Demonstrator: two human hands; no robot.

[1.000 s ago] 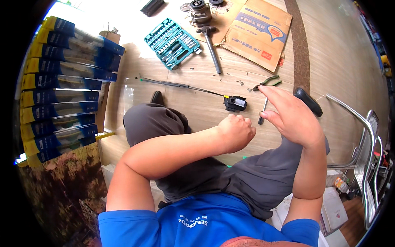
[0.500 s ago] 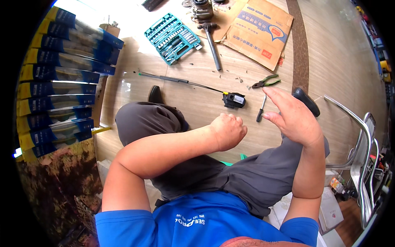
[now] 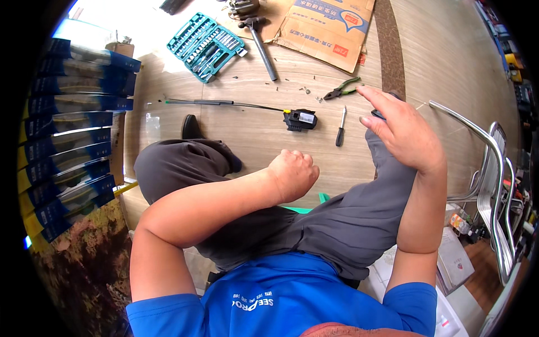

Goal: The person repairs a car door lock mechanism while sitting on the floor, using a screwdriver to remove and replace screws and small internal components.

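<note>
My left hand (image 3: 293, 174) is curled into a loose fist above my lap; whatever may be inside is hidden. My right hand (image 3: 401, 130) hovers over my right leg, fingers stretched and thumb apart. Between and beyond them lie a screwdriver (image 3: 340, 132), green-handled pliers (image 3: 338, 91) and a black latch-like unit (image 3: 299, 119) with a long cable (image 3: 222, 103) running left. Farther off are a teal socket set (image 3: 202, 48), a hammer (image 3: 262, 50) and small scattered screws or bits (image 3: 307, 91).
Stacked blue-and-yellow long packages (image 3: 70, 129) line the left. A metal part (image 3: 242, 8) rests on cardboard (image 3: 314, 33) at the back. A tubular metal chair (image 3: 494, 168) stands at right. My legs (image 3: 185, 163) are bent around the work area.
The whole view has shifted, so the floor items appear higher and farther left. My right hand sits a little farther right of the screwdriver; both hands keep their shapes.
</note>
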